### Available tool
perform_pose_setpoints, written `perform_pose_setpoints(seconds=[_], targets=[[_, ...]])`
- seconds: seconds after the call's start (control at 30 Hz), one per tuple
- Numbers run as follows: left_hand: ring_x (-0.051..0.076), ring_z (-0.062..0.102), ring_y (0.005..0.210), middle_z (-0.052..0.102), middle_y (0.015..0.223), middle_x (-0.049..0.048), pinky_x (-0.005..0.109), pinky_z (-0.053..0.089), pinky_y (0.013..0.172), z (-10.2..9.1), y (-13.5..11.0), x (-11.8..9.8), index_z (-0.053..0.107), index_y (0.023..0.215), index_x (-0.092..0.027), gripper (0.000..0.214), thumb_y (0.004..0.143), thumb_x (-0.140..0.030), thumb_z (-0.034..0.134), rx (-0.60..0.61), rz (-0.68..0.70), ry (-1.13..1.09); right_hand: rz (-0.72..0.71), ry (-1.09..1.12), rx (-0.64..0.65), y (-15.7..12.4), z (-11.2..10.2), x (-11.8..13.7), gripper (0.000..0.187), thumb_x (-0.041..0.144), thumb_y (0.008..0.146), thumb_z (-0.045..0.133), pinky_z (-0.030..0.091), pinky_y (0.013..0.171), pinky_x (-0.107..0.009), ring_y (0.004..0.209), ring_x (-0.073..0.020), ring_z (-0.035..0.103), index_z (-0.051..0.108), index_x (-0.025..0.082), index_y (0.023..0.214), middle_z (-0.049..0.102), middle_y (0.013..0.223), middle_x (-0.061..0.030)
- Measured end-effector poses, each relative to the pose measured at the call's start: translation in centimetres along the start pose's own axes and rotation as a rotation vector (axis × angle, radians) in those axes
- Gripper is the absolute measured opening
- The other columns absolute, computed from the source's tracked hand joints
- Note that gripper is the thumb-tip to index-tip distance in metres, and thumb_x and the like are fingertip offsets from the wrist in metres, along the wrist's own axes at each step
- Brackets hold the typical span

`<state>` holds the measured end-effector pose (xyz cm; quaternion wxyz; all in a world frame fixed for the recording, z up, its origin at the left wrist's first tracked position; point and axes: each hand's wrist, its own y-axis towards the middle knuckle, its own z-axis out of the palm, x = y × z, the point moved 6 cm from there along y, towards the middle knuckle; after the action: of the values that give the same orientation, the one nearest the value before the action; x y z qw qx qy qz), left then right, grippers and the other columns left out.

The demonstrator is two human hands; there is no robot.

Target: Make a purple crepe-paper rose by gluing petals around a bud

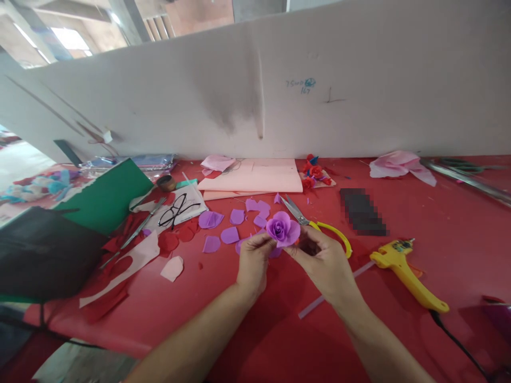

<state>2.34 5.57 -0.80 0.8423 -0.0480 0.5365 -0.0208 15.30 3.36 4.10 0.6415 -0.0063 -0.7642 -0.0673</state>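
A purple paper rose (282, 229) is held up over the red table (439, 213) between both hands. My left hand (252, 260) pinches its left lower edge with closed fingers. My right hand (325, 261) grips the flower from the right and below, fingers curled. Loose purple petals (230, 234) lie on the table just beyond and left of the hands. Yellow-handled scissors (315, 223) rest right behind the rose.
A yellow glue gun (407, 271) with a black cord lies at the right, a clear glue stick (331, 292) near my right wrist. Pink foam sheets (255, 178), small red roses (315, 173), spectacles (175, 210), green and black sheets (107, 197) and red scraps fill the left and back. A white wall (279, 96) backs the table.
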Motion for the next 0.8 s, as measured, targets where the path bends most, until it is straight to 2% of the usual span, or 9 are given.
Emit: perform_pose_setpoints(seconds=[0.33, 0.63, 0.8], targets=[[0.013, 0.054, 0.063, 0.07, 0.065, 0.0022, 0.026, 0.045, 0.065, 0.2, -0.5, -0.3, 0.078, 0.071, -0.019, 0.011, 0.063, -0.027, 0.078, 0.001, 0.021, 0.001, -0.078, -0.039, -0.014, 0.0, 0.1, 0.2, 0.021, 0.04, 0.077, 0.071, 0.045, 0.064, -0.028, 0.068, -0.0159, 0.055, 0.068, 0.019, 0.083, 0.064, 0.077, -0.002], [0.011, 0.049, 0.06, 0.066, 0.06, 0.0002, 0.025, 0.042, 0.063, 0.1, -0.4, -0.5, 0.077, 0.068, -0.018, 0.008, 0.065, -0.025, 0.075, 0.02, 0.06, 0.038, -0.164, -0.102, -0.018, -0.2, 0.0, 1.0, 0.015, 0.034, 0.079, 0.07, 0.043, 0.063, -0.027, 0.068, -0.0147, 0.052, 0.069, 0.02, 0.083, 0.063, 0.078, -0.0007], [0.012, 0.052, 0.061, 0.068, 0.063, 0.0012, 0.026, 0.044, 0.062, 0.1, -0.4, -0.4, 0.077, 0.067, -0.018, 0.006, 0.067, -0.023, 0.073, 0.048, 0.087, 0.075, -0.221, -0.141, -0.012, -0.3, 0.1, 1.4, 0.009, 0.03, 0.079, 0.07, 0.044, 0.064, -0.028, 0.069, -0.0156, 0.053, 0.07, 0.022, 0.083, 0.062, 0.079, -0.0012]])
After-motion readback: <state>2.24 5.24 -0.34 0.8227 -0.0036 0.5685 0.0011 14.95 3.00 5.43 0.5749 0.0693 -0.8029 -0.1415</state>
